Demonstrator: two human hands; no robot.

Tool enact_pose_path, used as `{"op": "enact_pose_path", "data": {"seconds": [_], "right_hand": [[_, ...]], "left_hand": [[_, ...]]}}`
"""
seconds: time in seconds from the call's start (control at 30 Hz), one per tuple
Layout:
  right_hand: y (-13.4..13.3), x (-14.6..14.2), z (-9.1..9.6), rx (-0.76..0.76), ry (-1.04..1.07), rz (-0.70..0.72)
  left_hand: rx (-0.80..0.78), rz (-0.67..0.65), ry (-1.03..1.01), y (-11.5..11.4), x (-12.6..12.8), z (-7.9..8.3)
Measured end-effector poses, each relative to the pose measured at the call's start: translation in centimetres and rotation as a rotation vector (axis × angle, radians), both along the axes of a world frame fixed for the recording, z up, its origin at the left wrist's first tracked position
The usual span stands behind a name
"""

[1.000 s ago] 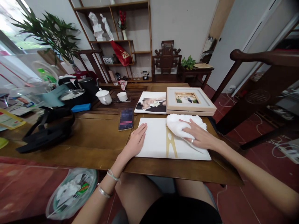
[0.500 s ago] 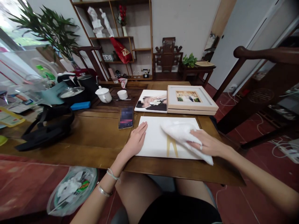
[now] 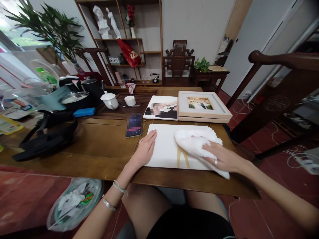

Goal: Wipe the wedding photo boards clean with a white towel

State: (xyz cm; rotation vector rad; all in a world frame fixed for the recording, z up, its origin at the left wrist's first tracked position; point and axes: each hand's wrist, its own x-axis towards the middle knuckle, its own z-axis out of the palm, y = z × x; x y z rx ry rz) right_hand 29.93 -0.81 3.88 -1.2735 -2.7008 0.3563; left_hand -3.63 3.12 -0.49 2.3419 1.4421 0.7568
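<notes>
A white square album cover with a gold mark lies flat near the front edge of the wooden table. My left hand rests flat on its left edge, fingers stretched out. My right hand presses a white cloth onto the right part of the cover, fingers lying over the cloth. The cloth hangs a little past the cover's front right corner.
Behind the cover lie a photo print and a framed picture. A phone lies to the left, a black bag farther left. A teapot, cup and kettles stand at the back. A lined bin sits on the floor.
My right hand has slid the cloth from the cover's far right corner toward the front right. My left hand has stayed on the left edge.
</notes>
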Motion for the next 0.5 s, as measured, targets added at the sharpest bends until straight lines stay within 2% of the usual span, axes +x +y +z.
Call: {"op": "enact_pose_path", "data": {"seconds": [0.1, 0.17, 0.3, 0.4, 0.5], "right_hand": [[-2.3, 0.7, -0.3, -0.019, 0.042, 0.05], [-2.1, 1.1, -0.6, -0.022, 0.049, 0.025], [2.0, 0.9, -1.2, 0.022, 0.037, -0.077], [5.2, 0.3, -0.9, 0.048, 0.016, -0.131], [5.6, 0.0, 0.0, 0.035, -0.042, -0.138]], "left_hand": [[-0.017, 0.007, 0.009, -0.1, 0.1, 0.2], [-0.026, 0.003, 0.025, -0.1, 0.1, 0.2], [-0.023, -0.003, 0.029, -0.1, -0.1, 0.2], [-0.017, -0.007, 0.01, 0.0, -0.1, 0.2], [-0.015, -0.008, -0.001, 0.0, -0.1, 0.2]]}}
